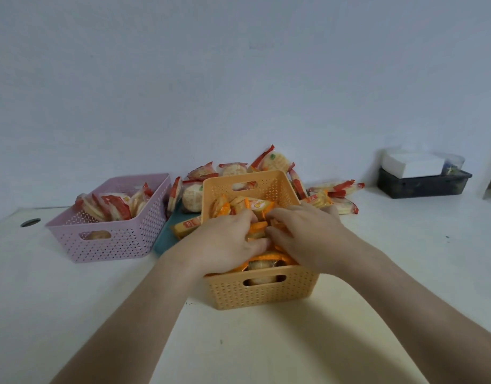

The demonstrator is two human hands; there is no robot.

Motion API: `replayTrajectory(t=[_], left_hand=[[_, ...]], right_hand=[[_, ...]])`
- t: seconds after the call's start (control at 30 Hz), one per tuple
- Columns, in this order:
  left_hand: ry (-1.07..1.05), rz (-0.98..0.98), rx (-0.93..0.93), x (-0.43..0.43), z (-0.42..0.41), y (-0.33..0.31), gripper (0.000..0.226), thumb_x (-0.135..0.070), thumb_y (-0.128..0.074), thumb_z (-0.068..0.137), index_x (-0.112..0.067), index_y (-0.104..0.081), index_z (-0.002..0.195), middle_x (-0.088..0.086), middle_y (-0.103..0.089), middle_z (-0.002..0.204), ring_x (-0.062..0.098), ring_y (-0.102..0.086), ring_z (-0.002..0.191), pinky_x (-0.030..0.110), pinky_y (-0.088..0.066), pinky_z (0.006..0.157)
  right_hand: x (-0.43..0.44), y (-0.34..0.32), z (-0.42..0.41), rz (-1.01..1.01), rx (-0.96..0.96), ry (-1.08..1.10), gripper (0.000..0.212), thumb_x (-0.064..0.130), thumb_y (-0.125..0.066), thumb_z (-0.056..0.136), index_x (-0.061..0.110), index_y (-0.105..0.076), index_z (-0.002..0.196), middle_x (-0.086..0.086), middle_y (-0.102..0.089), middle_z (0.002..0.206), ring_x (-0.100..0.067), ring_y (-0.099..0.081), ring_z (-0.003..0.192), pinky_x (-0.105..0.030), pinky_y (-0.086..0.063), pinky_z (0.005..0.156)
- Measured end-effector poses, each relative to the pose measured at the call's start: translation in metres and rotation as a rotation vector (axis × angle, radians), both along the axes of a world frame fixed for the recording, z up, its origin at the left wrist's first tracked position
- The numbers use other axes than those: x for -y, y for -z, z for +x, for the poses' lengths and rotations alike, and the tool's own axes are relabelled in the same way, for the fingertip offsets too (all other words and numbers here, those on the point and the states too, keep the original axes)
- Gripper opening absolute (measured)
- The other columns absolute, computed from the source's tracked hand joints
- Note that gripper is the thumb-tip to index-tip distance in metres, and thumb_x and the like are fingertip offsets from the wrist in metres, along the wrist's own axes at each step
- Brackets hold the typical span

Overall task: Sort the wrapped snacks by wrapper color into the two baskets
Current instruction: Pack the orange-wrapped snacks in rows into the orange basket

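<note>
1. Two bare forearms reach forward from the bottom edge over a pale, off-white bench point(72, 300).
2. Nearest on the bench stands an orange perforated plastic basket point(266, 292) with a handle slot in its near wall; a round pale snack shows through that slot.
3. Both hands are down inside this basket, close together, on a heap of orange-wrapped snacks point(262, 260).
4. The left hand point(227, 239) lies palm down with its fingers curled into the heap; it seems to be gripping a packet, but the fingertips are buried, so I cannot tell for sure.
5. The right hand point(305, 234) is likewise palm down, fingers bent onto the packets beside the left hand; what it pinches, if anything, I cannot tell.
6. More orange-wrapped packets stand at the far end of the same basket.
7. To the left, apart from the orange basket, sits a pink perforated plastic basket point(114, 242) holding red-wrapped round snacks point(111, 206) that lean on edge.
8. Between the two baskets a teal flat board point(169, 231) lies on the bench, with one loose orange-wrapped packet point(186, 225) on it, just beside the orange basket.
9. Behind and to the right of the orange basket lies an unsorted pile of red-wrapped snacks point(233, 170) against the wall.
10. Far right, a dark rectangular tray point(421, 187) carries a white box point(410, 164).
</note>
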State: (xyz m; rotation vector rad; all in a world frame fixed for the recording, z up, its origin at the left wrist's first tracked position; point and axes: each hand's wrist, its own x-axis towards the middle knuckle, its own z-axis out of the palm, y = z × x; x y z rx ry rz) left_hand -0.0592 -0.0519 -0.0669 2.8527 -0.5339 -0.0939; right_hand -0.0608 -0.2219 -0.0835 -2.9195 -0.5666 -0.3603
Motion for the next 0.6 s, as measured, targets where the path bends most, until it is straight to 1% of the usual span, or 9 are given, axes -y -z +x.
replayTrajectory(t=[0.13,0.23,0.3,0.37,0.4,0.47,0.5,0.53,0.6], left_hand=[[0.047,-0.102,-0.037,0.001,-0.006,0.002,0.046,-0.040,-0.048,0.098,-0.033,-0.036,0.141,-0.005,-0.056,0.132,0.015,-0.055,0.113,0.035,-0.049,0.092],[0.121,-0.126,-0.023,0.001,-0.013,0.007,0.035,-0.031,-0.044,0.096,-0.037,-0.046,0.130,-0.010,-0.062,0.112,0.010,-0.059,0.094,0.040,-0.053,0.084],[0.148,-0.136,-0.008,0.000,-0.015,0.009,0.032,-0.029,-0.043,0.095,-0.039,-0.051,0.124,-0.014,-0.059,0.108,0.006,-0.056,0.094,0.034,-0.050,0.084],[0.166,-0.129,-0.035,-0.002,-0.016,0.008,0.032,-0.027,-0.041,0.097,-0.040,-0.052,0.124,-0.016,-0.057,0.104,0.003,-0.053,0.091,0.027,-0.045,0.079],[0.172,-0.142,-0.065,-0.002,-0.017,0.006,0.031,-0.028,-0.040,0.098,-0.042,-0.053,0.123,-0.016,-0.059,0.096,0.002,-0.055,0.082,0.025,-0.044,0.073],[0.155,-0.196,-0.089,-0.006,-0.019,-0.004,0.029,-0.031,-0.039,0.101,-0.043,-0.052,0.123,-0.014,-0.061,0.077,0.002,-0.055,0.062,0.025,-0.045,0.058],[0.128,-0.234,-0.053,-0.010,-0.017,-0.010,0.028,-0.032,-0.039,0.102,-0.043,-0.051,0.124,-0.014,-0.062,0.073,0.002,-0.055,0.059,0.024,-0.045,0.055],[0.093,-0.266,0.029,-0.014,-0.014,-0.015,0.029,-0.032,-0.040,0.102,-0.043,-0.051,0.126,-0.017,-0.065,0.078,0.002,-0.058,0.064,0.022,-0.047,0.058],[-0.015,-0.259,0.270,-0.022,0.001,-0.025,0.031,-0.030,-0.046,0.101,-0.036,-0.058,0.129,-0.016,-0.068,0.106,0.004,-0.060,0.089,0.018,-0.045,0.070]], right_hand=[[0.000,0.004,-0.004,-0.006,0.054,0.016,0.042,0.051,-0.020,0.101,0.037,-0.057,0.113,0.014,-0.063,0.099,-0.013,-0.049,0.096,-0.042,-0.028,0.082],[0.003,0.006,-0.011,-0.028,0.072,0.022,0.054,0.057,-0.012,0.099,0.034,-0.061,0.096,0.015,-0.060,0.083,-0.013,-0.050,0.088,-0.042,-0.028,0.083],[0.005,0.004,-0.017,-0.056,0.066,0.003,0.058,0.058,-0.008,0.097,0.033,-0.059,0.090,0.015,-0.058,0.080,-0.013,-0.051,0.086,-0.043,-0.029,0.084],[0.006,-0.001,-0.021,-0.076,0.029,-0.025,0.058,0.059,-0.005,0.096,0.033,-0.058,0.095,0.015,-0.060,0.085,-0.013,-0.053,0.088,-0.045,-0.029,0.086],[0.007,-0.006,-0.022,-0.060,-0.006,-0.034,0.057,0.059,-0.006,0.096,0.035,-0.057,0.102,0.016,-0.062,0.090,-0.013,-0.055,0.092,-0.047,-0.029,0.089],[0.011,-0.020,-0.020,0.054,-0.074,-0.039,0.048,0.056,-0.014,0.098,0.039,-0.053,0.120,0.017,-0.063,0.107,-0.013,-0.056,0.105,-0.049,-0.029,0.097],[0.013,-0.028,-0.016,0.138,-0.081,-0.044,0.042,0.052,-0.021,0.099,0.039,-0.051,0.126,0.016,-0.062,0.112,-0.012,-0.056,0.109,-0.049,-0.032,0.100],[0.015,-0.036,-0.012,0.230,-0.070,-0.053,0.037,0.047,-0.029,0.101,0.036,-0.052,0.128,0.015,-0.062,0.114,-0.012,-0.056,0.109,-0.047,-0.038,0.100],[0.015,-0.048,0.004,0.375,-0.064,-0.074,0.030,0.037,-0.043,0.100,0.031,-0.058,0.125,0.012,-0.063,0.114,-0.009,-0.058,0.103,-0.034,-0.047,0.093]])
